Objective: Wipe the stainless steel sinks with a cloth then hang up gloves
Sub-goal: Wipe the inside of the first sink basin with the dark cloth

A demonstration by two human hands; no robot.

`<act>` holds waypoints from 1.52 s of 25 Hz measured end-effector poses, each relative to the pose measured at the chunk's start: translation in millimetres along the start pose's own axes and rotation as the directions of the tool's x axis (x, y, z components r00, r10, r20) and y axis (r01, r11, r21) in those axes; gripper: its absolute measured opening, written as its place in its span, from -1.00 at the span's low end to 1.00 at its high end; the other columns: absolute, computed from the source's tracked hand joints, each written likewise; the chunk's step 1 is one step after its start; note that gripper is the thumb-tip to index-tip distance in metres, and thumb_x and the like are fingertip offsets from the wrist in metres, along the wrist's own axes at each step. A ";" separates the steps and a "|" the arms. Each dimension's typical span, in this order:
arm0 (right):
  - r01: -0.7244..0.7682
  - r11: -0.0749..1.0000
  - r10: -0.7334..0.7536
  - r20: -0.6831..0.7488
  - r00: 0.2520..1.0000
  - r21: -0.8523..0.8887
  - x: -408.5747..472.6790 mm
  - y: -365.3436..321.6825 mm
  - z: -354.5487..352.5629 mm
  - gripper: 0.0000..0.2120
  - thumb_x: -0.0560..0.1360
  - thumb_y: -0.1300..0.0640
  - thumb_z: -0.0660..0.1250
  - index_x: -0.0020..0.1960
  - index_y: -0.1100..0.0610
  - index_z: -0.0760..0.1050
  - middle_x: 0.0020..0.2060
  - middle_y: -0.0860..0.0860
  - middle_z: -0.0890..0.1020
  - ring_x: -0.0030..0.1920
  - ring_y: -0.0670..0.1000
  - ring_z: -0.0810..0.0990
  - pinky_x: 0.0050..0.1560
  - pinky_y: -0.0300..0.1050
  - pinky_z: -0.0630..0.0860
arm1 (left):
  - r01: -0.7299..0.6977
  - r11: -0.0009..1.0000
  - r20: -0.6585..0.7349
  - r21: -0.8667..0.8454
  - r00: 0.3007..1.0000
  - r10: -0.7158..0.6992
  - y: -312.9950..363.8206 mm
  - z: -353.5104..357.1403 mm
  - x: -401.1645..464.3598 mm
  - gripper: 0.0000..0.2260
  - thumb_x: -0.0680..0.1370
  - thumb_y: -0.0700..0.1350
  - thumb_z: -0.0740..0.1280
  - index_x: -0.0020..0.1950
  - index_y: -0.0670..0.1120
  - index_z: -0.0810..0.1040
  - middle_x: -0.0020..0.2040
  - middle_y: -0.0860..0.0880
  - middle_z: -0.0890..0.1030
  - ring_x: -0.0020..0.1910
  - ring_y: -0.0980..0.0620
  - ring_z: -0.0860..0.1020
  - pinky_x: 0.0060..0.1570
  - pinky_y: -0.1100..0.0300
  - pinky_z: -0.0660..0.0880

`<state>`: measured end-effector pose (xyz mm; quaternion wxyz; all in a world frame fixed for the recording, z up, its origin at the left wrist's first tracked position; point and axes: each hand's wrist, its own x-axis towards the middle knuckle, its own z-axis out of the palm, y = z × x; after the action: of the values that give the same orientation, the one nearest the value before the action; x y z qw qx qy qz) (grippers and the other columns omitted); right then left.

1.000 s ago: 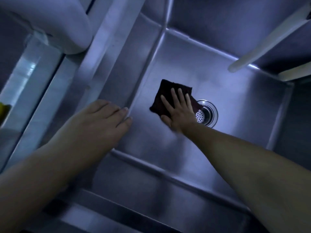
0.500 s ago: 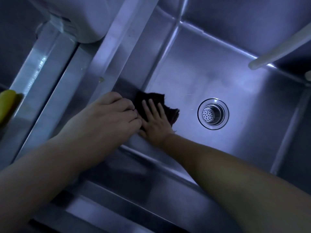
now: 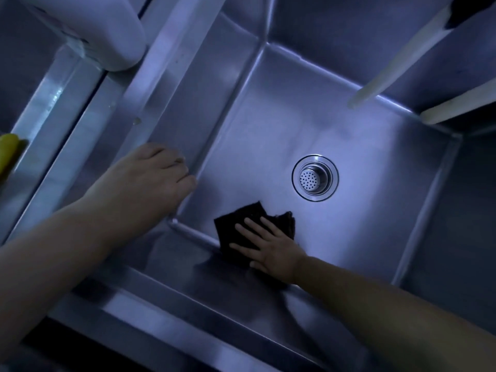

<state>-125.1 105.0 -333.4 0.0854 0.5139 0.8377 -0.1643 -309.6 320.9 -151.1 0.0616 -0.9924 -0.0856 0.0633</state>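
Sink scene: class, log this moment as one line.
stage: wiping | right hand: flat on cloth | left hand: on sink rim

Stainless steel sink point(image 3: 308, 124): deep, square basin with a round perforated drain strainer point(image 3: 314, 178) near the middle of its floor. Dark cloth point(image 3: 241, 224): crumpled, lying flat on the floor against the near wall, left of the drain, partly covered.

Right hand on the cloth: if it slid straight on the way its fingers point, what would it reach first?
The right hand presses the dark cloth flat on the sink floor, fingers pointing up-left. That line probably meets the sink's left wall, just below the left hand resting on the rim.
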 end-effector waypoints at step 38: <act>-0.479 -0.069 0.165 0.484 0.859 0.875 -110.3 -27.5 -72.3 -0.65 0.43 0.45 0.25 0.17 0.25 0.56 -0.01 -0.01 0.47 -0.02 -0.11 0.46 -0.03 -0.54 0.33 | 0.018 0.956 0.218 -0.292 0.975 0.048 92.5 3.9 50.9 -0.83 0.15 -0.22 0.55 -0.32 -0.14 0.63 -0.38 -0.07 0.61 -0.20 -0.10 0.62 -0.32 0.09 0.54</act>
<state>-97.3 27.9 -226.5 -0.1630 0.5866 0.3171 -0.7272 -245.4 239.9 -173.1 -0.0959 -0.9779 -0.0930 0.1610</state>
